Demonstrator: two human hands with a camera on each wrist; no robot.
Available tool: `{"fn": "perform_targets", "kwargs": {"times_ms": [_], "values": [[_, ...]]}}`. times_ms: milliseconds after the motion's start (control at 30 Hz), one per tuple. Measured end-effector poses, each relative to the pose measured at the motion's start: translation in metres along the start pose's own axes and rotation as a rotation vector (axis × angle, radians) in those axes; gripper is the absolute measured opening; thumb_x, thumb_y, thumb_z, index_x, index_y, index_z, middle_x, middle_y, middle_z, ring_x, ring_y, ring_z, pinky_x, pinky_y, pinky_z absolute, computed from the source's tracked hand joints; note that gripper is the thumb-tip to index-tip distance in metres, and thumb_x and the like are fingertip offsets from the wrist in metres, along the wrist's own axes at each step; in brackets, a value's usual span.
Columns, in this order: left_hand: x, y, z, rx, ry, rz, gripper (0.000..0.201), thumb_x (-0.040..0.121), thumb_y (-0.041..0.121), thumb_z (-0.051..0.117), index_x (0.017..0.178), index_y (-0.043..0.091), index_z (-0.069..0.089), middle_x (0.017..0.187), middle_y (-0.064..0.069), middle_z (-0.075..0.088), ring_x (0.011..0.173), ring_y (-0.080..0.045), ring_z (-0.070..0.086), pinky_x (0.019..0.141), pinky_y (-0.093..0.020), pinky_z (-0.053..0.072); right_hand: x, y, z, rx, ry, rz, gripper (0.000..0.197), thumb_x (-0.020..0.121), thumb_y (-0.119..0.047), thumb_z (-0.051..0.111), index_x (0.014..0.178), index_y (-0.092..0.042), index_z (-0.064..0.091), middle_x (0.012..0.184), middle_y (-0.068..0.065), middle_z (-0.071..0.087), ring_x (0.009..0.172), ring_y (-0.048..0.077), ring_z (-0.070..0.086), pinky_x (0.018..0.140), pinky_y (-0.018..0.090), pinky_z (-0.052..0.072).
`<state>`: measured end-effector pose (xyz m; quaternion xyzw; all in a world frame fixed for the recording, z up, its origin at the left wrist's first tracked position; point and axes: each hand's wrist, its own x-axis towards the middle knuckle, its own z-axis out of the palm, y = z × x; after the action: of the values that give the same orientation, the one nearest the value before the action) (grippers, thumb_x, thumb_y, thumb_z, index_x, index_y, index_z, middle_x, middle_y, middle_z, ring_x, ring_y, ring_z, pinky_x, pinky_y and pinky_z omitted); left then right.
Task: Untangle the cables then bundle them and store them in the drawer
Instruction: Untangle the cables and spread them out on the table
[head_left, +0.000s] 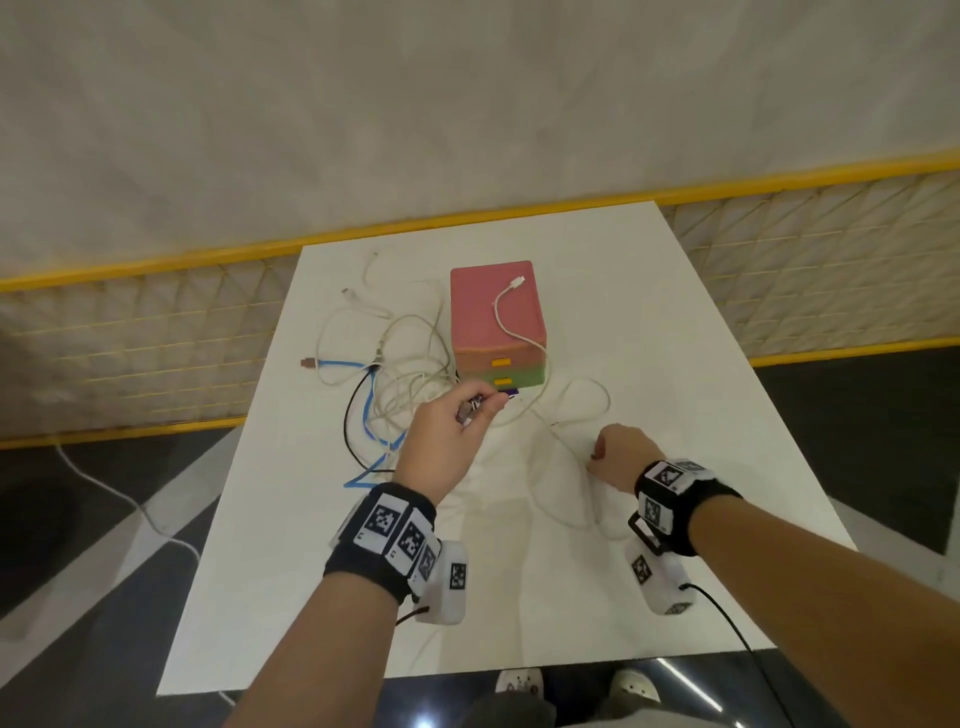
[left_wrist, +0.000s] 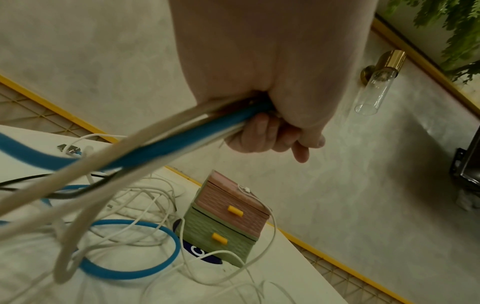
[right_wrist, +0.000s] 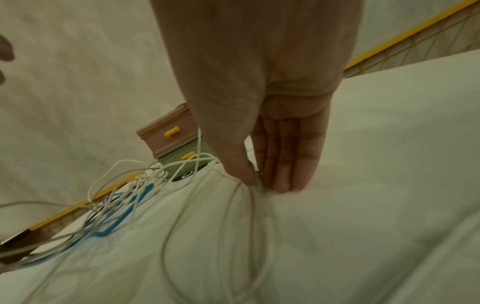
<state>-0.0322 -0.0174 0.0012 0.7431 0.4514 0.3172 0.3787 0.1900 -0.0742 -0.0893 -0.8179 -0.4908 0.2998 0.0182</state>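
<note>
A tangle of white, blue and black cables (head_left: 395, 374) lies on the white table (head_left: 649, 338), left of a small drawer box (head_left: 496, 322) with a pink top drawer and a green lower one, both with yellow handles. One white cable (head_left: 511, 306) runs over the box top. My left hand (head_left: 452, 436) is raised in front of the box, and in the left wrist view it grips a bunch of blue and white cables (left_wrist: 182, 137). My right hand (head_left: 613, 457) is low on the table, thumb and fingers pinching a thin white cable (right_wrist: 233, 205).
A dark blue disc (left_wrist: 200, 253) lies under the drawer box. A yellow-edged lattice rail (head_left: 156, 322) runs behind and left of the table. A glass wall lamp (left_wrist: 376, 86) hangs on the wall. Shoes (head_left: 519, 686) show below the table's near edge.
</note>
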Motion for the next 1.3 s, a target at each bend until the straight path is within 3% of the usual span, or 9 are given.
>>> {"fn": "perform_targets", "kwargs": {"times_ms": [233, 367, 500, 700, 800, 867, 1067, 1167, 1300], "values": [[0.001, 0.002, -0.003, -0.017, 0.019, -0.01, 0.011, 0.091, 0.036, 0.064, 0.08, 0.036, 0.063, 0.054, 0.012, 0.04, 0.05, -0.007, 0.032, 0.051, -0.021, 0.029, -0.006, 0.01, -0.005, 0.395, 0.241, 0.031, 0.016, 0.081, -0.019, 0.065, 0.094, -0.01, 0.064, 0.091, 0.005, 0.064, 0.09, 0.026, 0.063, 0.073, 0.026, 0.043], [0.01, 0.016, -0.005, -0.084, 0.029, -0.017, 0.011, 0.09, 0.032, 0.065, 0.08, 0.037, 0.063, 0.066, 0.003, 0.047, 0.055, -0.005, 0.034, 0.053, -0.018, 0.031, -0.019, -0.01, -0.039, 0.808, 0.378, -0.222, 0.005, 0.088, -0.01, 0.061, 0.088, -0.015, 0.06, 0.092, 0.007, 0.063, 0.085, 0.028, 0.07, 0.072, 0.025, 0.052], [0.023, 0.037, 0.003, -0.243, 0.012, 0.011, 0.005, 0.089, 0.027, 0.068, 0.089, 0.032, 0.068, 0.082, 0.018, 0.065, 0.074, -0.004, 0.053, 0.065, -0.015, 0.045, -0.046, -0.051, -0.075, 1.011, 0.291, -0.515, 0.007, 0.09, -0.01, 0.062, 0.095, -0.014, 0.064, 0.095, 0.009, 0.061, 0.087, 0.03, 0.069, 0.078, 0.028, 0.056], [0.029, 0.061, 0.01, -0.38, -0.007, -0.042, 0.008, 0.091, 0.031, 0.065, 0.083, 0.029, 0.065, 0.078, 0.01, 0.061, 0.065, -0.003, 0.056, 0.049, -0.018, 0.045, -0.072, -0.08, -0.088, 1.226, 0.264, -0.678, 0.016, 0.088, 0.005, 0.06, 0.099, -0.003, 0.052, 0.09, 0.008, 0.058, 0.082, 0.025, 0.063, 0.083, 0.038, 0.058], [0.031, 0.061, 0.005, -0.406, 0.041, -0.067, 0.013, 0.093, 0.034, 0.06, 0.083, 0.027, 0.064, 0.07, 0.009, 0.064, 0.062, -0.011, 0.06, 0.055, -0.026, 0.047, -0.078, -0.079, -0.086, 1.17, 0.153, -0.713, 0.019, 0.089, 0.006, 0.057, 0.105, -0.002, 0.05, 0.094, 0.011, 0.053, 0.064, 0.022, 0.061, 0.063, 0.03, 0.057], [0.034, 0.063, -0.001, -0.501, 0.114, -0.112, 0.019, 0.097, 0.022, 0.055, 0.079, 0.018, 0.059, 0.052, 0.01, 0.057, 0.044, -0.007, 0.051, 0.043, -0.019, 0.039, -0.078, -0.075, -0.079, 0.998, 0.083, -0.735, 0.015, 0.095, 0.0, 0.05, 0.103, -0.011, 0.056, 0.084, 0.006, 0.055, 0.048, 0.016, 0.051, 0.05, 0.024, 0.047], [0.042, 0.063, -0.034, -0.643, 0.293, -0.142, 0.03, 0.095, 0.033, 0.058, 0.067, 0.023, 0.051, 0.055, 0.006, 0.044, 0.045, -0.008, 0.036, 0.044, -0.02, 0.031, -0.064, -0.043, -0.066, 0.478, 0.078, -0.657, 0.029, 0.102, -0.022, 0.037, 0.088, -0.012, 0.061, 0.06, -0.008, 0.04, 0.051, 0.003, 0.036, 0.056, 0.015, 0.031], [0.035, 0.061, -0.031, -0.397, 0.173, -0.071, 0.027, 0.083, 0.045, 0.069, 0.075, 0.021, 0.059, 0.064, -0.002, 0.05, 0.058, -0.017, 0.048, 0.06, -0.03, 0.043, -0.056, -0.047, -0.074, 0.401, 0.173, -0.656, 0.027, 0.1, -0.023, 0.043, 0.08, -0.019, 0.06, 0.06, -0.006, 0.042, 0.051, 0.006, 0.034, 0.054, 0.019, 0.031], [0.023, 0.066, -0.016, -0.189, -0.255, -0.085, 0.013, 0.088, 0.032, 0.069, 0.098, 0.024, 0.068, 0.055, 0.013, 0.056, 0.045, -0.003, 0.05, 0.052, -0.016, 0.042, -0.053, -0.068, -0.092, 0.378, 0.286, -0.743, 0.02, 0.098, -0.021, 0.047, 0.082, -0.026, 0.058, 0.058, -0.01, 0.051, 0.052, 0.007, 0.042, 0.055, 0.022, 0.034]]}}
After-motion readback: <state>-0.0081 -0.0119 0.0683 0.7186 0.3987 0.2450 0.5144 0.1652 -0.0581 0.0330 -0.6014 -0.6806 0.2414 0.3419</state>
